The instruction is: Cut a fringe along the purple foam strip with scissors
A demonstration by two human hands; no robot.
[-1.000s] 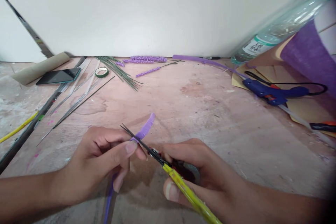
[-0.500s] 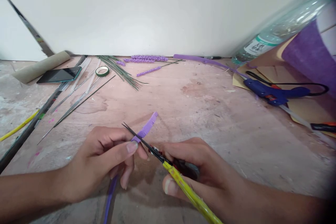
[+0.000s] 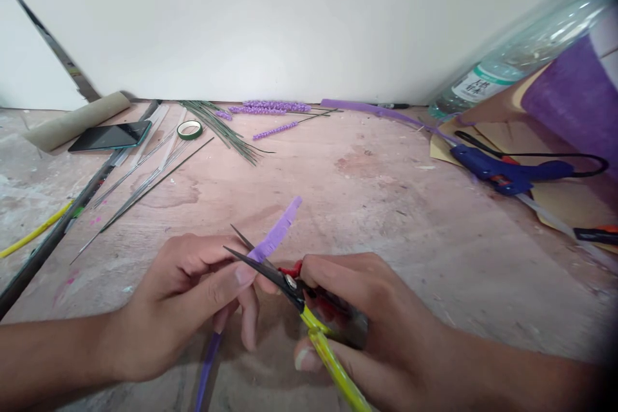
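My left hand [image 3: 203, 296] pinches a narrow purple paper strip [image 3: 280, 232] between thumb and forefinger. The strip's upper end slants up to the right, with small cuts along its edge, and its tail hangs below the hand. In my right hand [image 3: 367, 309] is a pair of scissors [image 3: 284, 280] with black blades and a yellow handle; part of the other handle is hidden by the fingers. The blades stand slightly apart, crossing the strip close to my left thumb.
Behind lie green wire stems [image 3: 222, 132], purple flower spikes [image 3: 270, 108], a roll of green tape [image 3: 189, 130] and a phone [image 3: 111, 136]. A cardboard tube [image 3: 80, 121] is at left. On the right are a blue glue gun [image 3: 512, 168] and a plastic bottle [image 3: 512, 67].
The scissor blades have spread apart, and the yellow handle has swung a little to the left. The strip's free end reaches slightly farther up and right from my left fingers.
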